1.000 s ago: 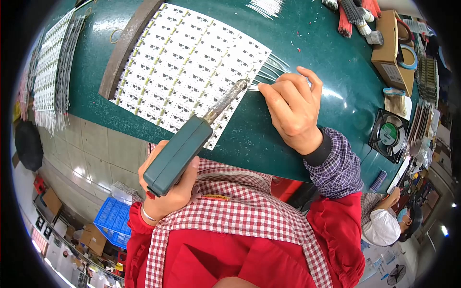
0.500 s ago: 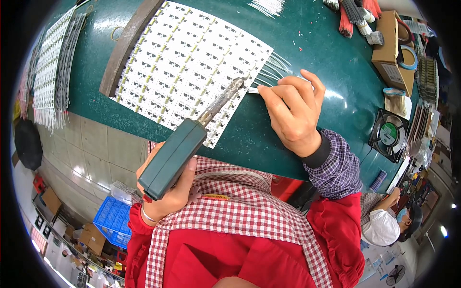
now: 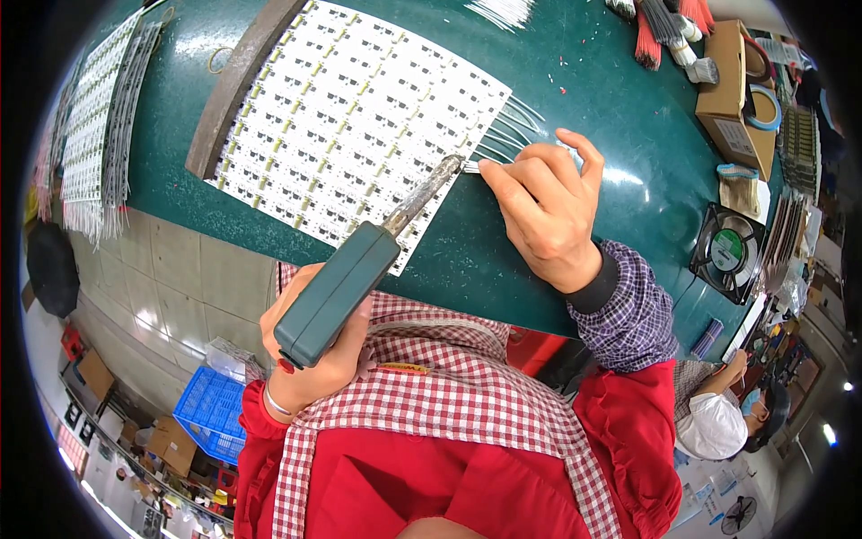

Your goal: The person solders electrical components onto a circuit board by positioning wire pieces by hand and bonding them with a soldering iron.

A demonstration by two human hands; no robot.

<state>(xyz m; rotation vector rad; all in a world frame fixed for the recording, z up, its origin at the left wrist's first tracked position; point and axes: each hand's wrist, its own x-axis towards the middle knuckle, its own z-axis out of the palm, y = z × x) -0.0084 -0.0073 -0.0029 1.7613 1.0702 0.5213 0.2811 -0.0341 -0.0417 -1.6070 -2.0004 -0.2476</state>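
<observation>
My left hand (image 3: 316,346) is wrapped round the green handle of a soldering iron (image 3: 334,292). The iron's dark metal tip rests at the right edge of a white panel of circuit boards (image 3: 346,108), which carries rows of small black and yellow-green parts. Between thumb and fingertips, my right hand (image 3: 549,207) pinches a white wire, whose end lies close to the iron's tip. Several white wires (image 3: 512,126) stick out from the same panel edge, just beyond my right hand.
A dark bar (image 3: 235,94) lies along the panel's left edge. More wired board panels (image 3: 99,117) hang over the table's left end. At right stand a cardboard box (image 3: 732,99) and a small fan (image 3: 725,251); wire bundles (image 3: 660,27) lie far right. A co-worker (image 3: 718,418) sits at right.
The soldering iron has shifted a little to the right, its tip moving down along the panel edge to the wire end. My right hand has moved slightly left with the wire.
</observation>
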